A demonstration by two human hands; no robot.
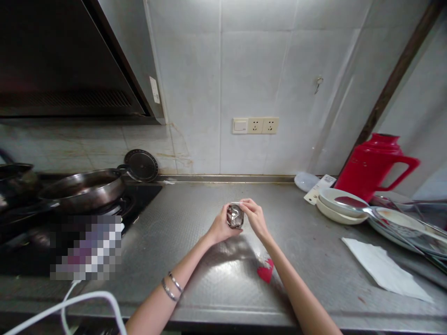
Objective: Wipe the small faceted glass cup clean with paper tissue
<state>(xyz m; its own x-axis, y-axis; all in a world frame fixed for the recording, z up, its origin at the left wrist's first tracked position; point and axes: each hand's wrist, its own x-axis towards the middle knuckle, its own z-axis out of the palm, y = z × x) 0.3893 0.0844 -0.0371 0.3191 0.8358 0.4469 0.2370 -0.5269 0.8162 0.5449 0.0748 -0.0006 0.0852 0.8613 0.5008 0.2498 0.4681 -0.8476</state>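
Note:
My left hand (223, 224) is wrapped around a small round container (235, 216), see-through and shiny, with brown and dark patches showing in its round face. At the container's upper right edge, my right hand (253, 213) has its fingertips pinched together. A thin whitish strip shows along the top edge by those fingertips; what exactly they pinch is too small to make out. Both hands are above the middle of the steel counter (195, 204). A torn scrap of red material (266, 271) lies on the counter near my right forearm.
On the left, a steel pan (84, 190) sits on the black stove (150, 194), with a blurred-out object and a white cable (94, 296) in front. At right are a red thermos (372, 165), stacked bowls (340, 215), plates with utensils, and a white paper napkin (386, 269).

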